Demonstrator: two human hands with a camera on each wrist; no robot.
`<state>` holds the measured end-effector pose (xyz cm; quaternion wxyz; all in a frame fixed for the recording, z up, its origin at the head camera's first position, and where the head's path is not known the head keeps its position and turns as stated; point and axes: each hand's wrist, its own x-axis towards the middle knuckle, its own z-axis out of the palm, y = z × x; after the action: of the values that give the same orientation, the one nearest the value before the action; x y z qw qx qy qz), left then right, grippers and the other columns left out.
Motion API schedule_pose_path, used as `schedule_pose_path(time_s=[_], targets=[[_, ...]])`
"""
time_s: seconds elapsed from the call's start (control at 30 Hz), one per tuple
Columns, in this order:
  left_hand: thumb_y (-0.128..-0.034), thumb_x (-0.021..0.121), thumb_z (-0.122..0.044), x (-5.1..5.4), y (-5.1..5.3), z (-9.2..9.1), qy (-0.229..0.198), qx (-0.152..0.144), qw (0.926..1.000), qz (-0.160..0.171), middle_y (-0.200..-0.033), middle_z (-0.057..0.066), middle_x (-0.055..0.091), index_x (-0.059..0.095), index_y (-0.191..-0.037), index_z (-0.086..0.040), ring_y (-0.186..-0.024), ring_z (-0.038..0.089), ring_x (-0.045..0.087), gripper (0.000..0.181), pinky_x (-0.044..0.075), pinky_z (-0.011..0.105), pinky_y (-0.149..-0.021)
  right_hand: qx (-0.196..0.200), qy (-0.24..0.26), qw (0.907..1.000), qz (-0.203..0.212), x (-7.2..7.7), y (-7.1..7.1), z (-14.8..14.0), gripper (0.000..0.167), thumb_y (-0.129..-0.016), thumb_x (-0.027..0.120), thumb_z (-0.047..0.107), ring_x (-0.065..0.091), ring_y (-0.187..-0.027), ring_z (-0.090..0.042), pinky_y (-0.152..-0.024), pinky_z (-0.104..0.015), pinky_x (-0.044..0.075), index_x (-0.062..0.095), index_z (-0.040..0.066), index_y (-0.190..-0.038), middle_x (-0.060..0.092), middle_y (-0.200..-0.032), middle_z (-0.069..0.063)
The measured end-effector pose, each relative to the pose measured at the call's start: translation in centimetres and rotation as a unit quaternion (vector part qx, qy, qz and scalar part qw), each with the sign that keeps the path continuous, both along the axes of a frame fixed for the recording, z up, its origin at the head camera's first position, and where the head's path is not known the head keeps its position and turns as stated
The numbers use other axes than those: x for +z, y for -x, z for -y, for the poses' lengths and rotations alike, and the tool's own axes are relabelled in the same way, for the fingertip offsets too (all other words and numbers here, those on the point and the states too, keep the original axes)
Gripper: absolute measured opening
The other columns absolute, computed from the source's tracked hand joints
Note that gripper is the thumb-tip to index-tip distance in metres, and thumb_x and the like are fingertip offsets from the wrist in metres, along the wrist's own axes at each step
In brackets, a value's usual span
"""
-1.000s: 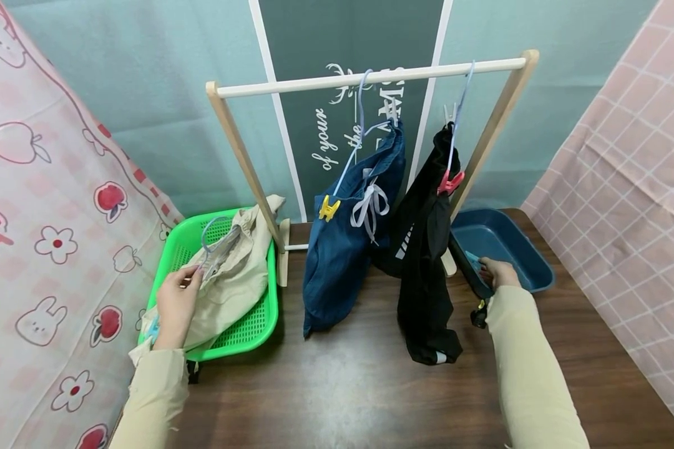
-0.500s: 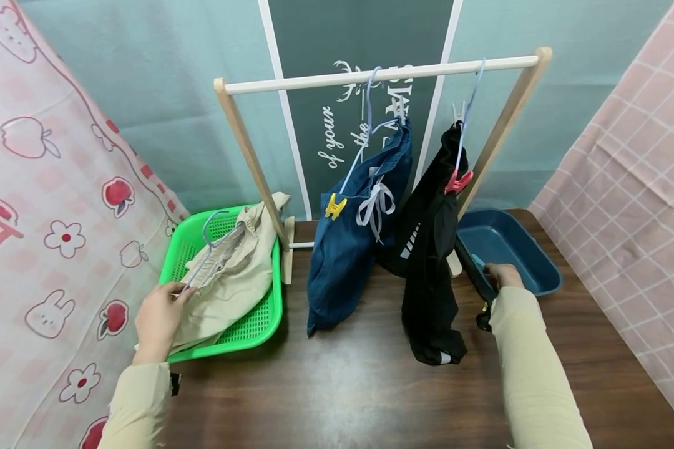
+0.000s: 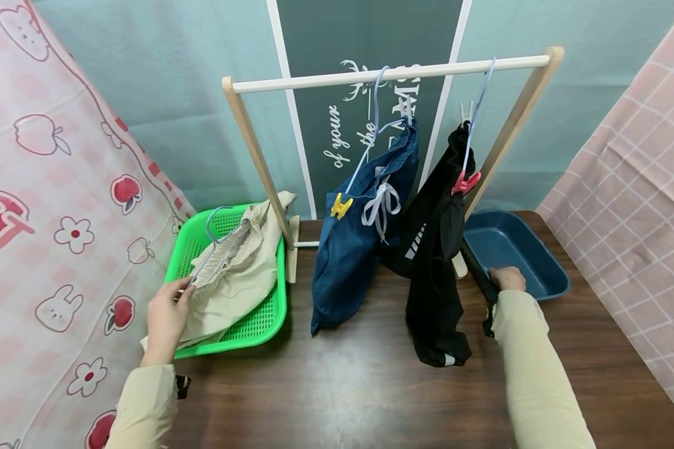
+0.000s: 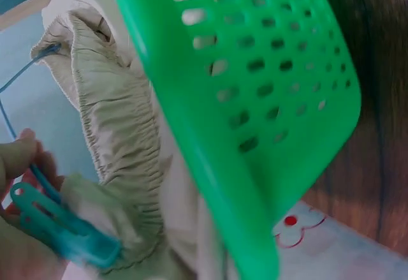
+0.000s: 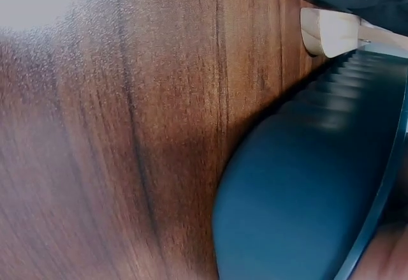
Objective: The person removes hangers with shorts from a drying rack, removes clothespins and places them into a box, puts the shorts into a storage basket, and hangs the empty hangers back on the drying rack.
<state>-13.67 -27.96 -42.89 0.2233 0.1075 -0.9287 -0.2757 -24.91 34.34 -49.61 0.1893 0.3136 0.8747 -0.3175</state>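
My left hand [image 3: 167, 315] pinches the lower left end of a light blue hanger [image 3: 211, 240] at the left side of a green basket. The hanger lies along the elastic waistband of beige trousers [image 3: 241, 284]. In the left wrist view, a teal clothes peg [image 4: 64, 226] is clipped on the waistband's near end, right beside that hand. My right hand [image 3: 508, 279] reaches over the near rim of a dark blue basin [image 3: 513, 249]. Its fingers are hidden inside; the right wrist view shows mostly the basin's outer wall [image 5: 287, 197].
The green basket [image 3: 269, 321] stands left of a wooden rack [image 3: 393, 75]. Blue trousers [image 3: 351, 268] with a yellow peg [image 3: 341, 206] and black trousers [image 3: 435, 287] with a red peg [image 3: 465, 183] hang on it. A patterned cloth [image 3: 73, 268] borders the left side.
My left hand has shifted toward the hanger's lower left end. The right hand's fingers have gone deeper into the basin, and a light blue item seen by them is now hidden.
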Motion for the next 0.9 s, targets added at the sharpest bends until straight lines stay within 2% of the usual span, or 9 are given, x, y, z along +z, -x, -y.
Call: schedule_pose_path(time_s=[0.1, 0.23, 0.4, 0.57, 0.63, 0.7, 0.77, 0.83, 0.9], targets=[[-0.0897, 0.063, -0.005, -0.3, 0.2, 0.2, -0.036, 0.019, 0.9988, -0.027, -0.097, 0.021, 0.066, 0.069, -0.109, 0.002, -0.074, -0.009, 0.045, 0.022, 0.032, 0.009, -0.062, 0.011, 0.001, 0.9999, 0.001, 0.0, -0.1, -0.2, 0.065, -0.096, 0.031, 0.033, 0.048, -0.114, -0.045, -0.095, -0.047, 0.045, 0.039, -0.022, -0.131, 0.04, -0.133, -0.04], [-0.09, 0.062, -0.004, -0.5, 0.3, 0.6, -0.07, 0.039, 0.995, -0.06, -0.096, 0.022, 0.064, 0.069, -0.108, 0.005, -0.07, -0.022, 0.034, 0.021, 0.029, 0.004, -0.062, 0.013, 0.002, 0.9996, -0.025, 0.2, -0.4, -0.3, 0.059, -0.096, 0.029, 0.03, 0.05, -0.097, -0.041, -0.085, -0.047, 0.047, 0.048, -0.022, -0.118, 0.046, -0.121, -0.04], [-0.091, 0.062, -0.006, -0.4, 0.1, 1.0, -0.123, 0.065, 0.9871, -0.079, -0.084, -0.017, 0.058, 0.069, -0.108, 0.005, -0.07, -0.019, 0.039, 0.021, 0.032, 0.001, -0.062, -0.022, -0.002, 0.9941, -0.106, 1.0, -0.7, -0.1, 0.046, -0.095, 0.03, 0.024, 0.05, -0.089, -0.042, -0.079, -0.048, 0.046, 0.056, -0.013, -0.094, 0.052, -0.107, -0.037], [-0.0916, 0.063, -0.018, -0.2, -0.2, 1.3, -0.194, 0.085, 0.9729, -0.093, -0.074, -0.039, 0.046, 0.071, -0.102, 0.002, -0.066, -0.014, 0.044, 0.024, 0.035, 0.003, -0.059, -0.128, 0.025, 0.9671, -0.219, 2.8, -1.2, 0.2, 0.05, -0.094, 0.032, 0.022, 0.045, -0.124, -0.044, -0.105, -0.05, 0.037, 0.053, -0.007, -0.129, 0.048, -0.135, -0.029], [-0.0906, 0.065, -0.021, -0.1, -0.3, 1.4, -0.22, 0.086, 0.9661, -0.103, -0.071, -0.036, 0.049, 0.073, -0.093, -0.007, -0.064, -0.012, 0.045, 0.017, 0.036, 0.005, -0.058, -0.176, 0.045, 0.9478, -0.262, 3.8, -1.7, 0.2, 0.044, -0.095, 0.035, 0.022, 0.057, -0.11, -0.03, -0.099, -0.039, 0.043, 0.057, 0.0, -0.127, 0.066, -0.114, -0.016], [-0.0892, 0.067, -0.021, -0.1, -0.4, 1.5, -0.24, 0.084, 0.9604, -0.114, -0.069, -0.032, 0.05, 0.071, -0.084, -0.02, -0.062, -0.009, 0.045, 0.006, 0.036, 0.007, -0.057, -0.219, 0.076, 0.921, -0.313, 4.8, -2.4, 0.5, 0.032, -0.095, 0.038, 0.02, 0.064, -0.084, -0.01, -0.083, -0.025, 0.047, 0.064, 0.012, -0.111, 0.068, -0.082, 0.003], [-0.0884, 0.068, -0.018, -0.1, -0.5, 1.6, -0.255, 0.079, 0.9555, -0.126, -0.067, -0.03, 0.052, 0.067, -0.08, -0.032, -0.061, -0.008, 0.045, 0.016, 0.036, 0.008, -0.056, -0.261, 0.115, 0.8792, -0.381, 6.1, -3.2, 1.1, 0.021, -0.095, 0.041, 0.018, 0.054, -0.059, 0.005, -0.065, -0.015, 0.041, 0.062, 0.022, -0.092, 0.055, -0.063, 0.017], [-0.088, 0.068, -0.015, -0.2, -0.6, 1.6, -0.261, 0.076, 0.9527, -0.136, -0.067, -0.03, 0.052, 0.065, -0.078, -0.036, -0.06, -0.008, 0.045, 0.023, 0.036, 0.008, -0.056, -0.298, 0.166, 0.809, -0.479, 7.6, -4.1, 2.2, 0.022, -0.096, 0.044, 0.014, 0.045, -0.048, 0.006, -0.057, -0.012, 0.036, 0.054, 0.025, -0.079, 0.048, -0.06, 0.017], [-0.0878, 0.068, -0.013, -0.2, -0.6, 1.6, -0.265, 0.074, 0.9506, -0.143, -0.067, -0.029, 0.053, 0.069, -0.078, -0.031, -0.06, -0.007, 0.045, 0.021, 0.036, 0.008, -0.056, -0.31, 0.206, 0.7149, -0.592, 9.5, -4.9, 3.7, 0.025, -0.096, 0.047, 0.01, 0.043, -0.046, 0.002, -0.055, -0.013, 0.034, 0.051, 0.021, -0.074, 0.046, -0.063, 0.01]])
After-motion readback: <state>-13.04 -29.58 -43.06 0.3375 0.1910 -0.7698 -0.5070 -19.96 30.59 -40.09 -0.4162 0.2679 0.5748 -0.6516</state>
